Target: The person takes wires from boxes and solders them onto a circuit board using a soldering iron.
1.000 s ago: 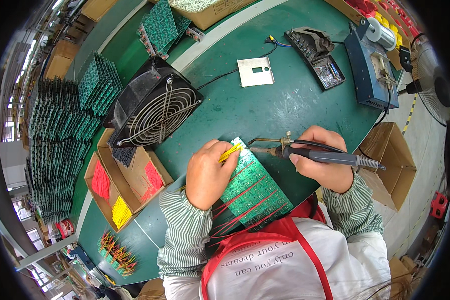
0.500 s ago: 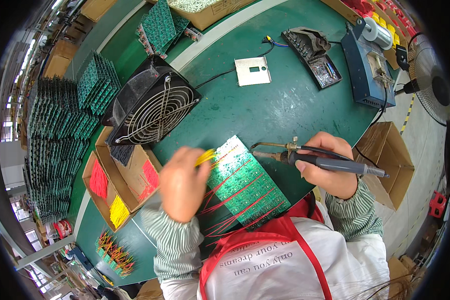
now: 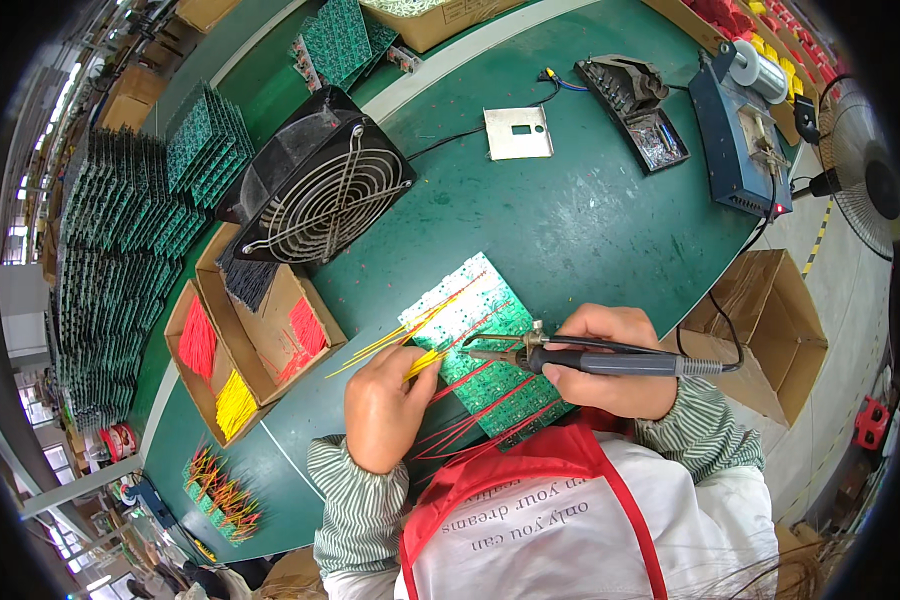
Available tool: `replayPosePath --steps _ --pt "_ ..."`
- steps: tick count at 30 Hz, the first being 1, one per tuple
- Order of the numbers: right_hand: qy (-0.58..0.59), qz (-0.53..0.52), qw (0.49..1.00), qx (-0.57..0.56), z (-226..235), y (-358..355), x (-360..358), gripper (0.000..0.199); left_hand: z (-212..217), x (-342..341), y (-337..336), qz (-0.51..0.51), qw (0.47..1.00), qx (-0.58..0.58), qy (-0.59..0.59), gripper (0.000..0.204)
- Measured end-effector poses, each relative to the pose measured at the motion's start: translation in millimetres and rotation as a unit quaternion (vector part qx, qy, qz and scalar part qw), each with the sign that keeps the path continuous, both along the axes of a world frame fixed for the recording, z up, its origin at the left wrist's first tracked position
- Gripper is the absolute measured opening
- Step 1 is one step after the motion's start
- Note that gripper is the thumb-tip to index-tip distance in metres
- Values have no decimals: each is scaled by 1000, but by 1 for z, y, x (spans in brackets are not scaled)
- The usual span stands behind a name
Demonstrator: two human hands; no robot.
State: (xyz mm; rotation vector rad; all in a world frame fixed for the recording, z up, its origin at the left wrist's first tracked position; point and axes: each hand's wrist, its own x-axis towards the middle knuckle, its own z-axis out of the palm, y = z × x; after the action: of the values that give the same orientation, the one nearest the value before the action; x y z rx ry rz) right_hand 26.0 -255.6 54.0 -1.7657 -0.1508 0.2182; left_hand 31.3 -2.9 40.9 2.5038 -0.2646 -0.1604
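A green circuit board (image 3: 480, 320) lies on the green table in front of me, with red and yellow wires standing out of it. My left hand (image 3: 382, 405) pinches a bundle of yellow wires (image 3: 400, 345) at the board's left edge. My right hand (image 3: 610, 362) grips a soldering iron (image 3: 610, 362) with a dark handle. Its tip points left over the board's middle, close to the left hand's fingers.
A black fan (image 3: 320, 195) stands to the upper left. Cardboard boxes hold red wires (image 3: 198, 338) and yellow wires (image 3: 235, 403). Stacks of green boards (image 3: 120, 250) fill the left. A blue soldering station (image 3: 740, 140), an iron stand (image 3: 635, 105) and a metal plate (image 3: 518, 132) sit beyond. An open carton (image 3: 760, 320) stands at right.
My left hand went left off the board toward the wire boxes, then came back to the board's left edge holding yellow wires. The right hand with the iron stayed nearly still.
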Motion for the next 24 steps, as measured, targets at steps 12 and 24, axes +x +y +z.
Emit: replayPosePath --steps 12,24 --pt "42 9 999 1 -4 5 3 17 -2 6 4 -20 998 -61 27 12" --pt "8 -6 1000 -17 4 -5 3 16 15 8 24 49 993 65 -89 9"
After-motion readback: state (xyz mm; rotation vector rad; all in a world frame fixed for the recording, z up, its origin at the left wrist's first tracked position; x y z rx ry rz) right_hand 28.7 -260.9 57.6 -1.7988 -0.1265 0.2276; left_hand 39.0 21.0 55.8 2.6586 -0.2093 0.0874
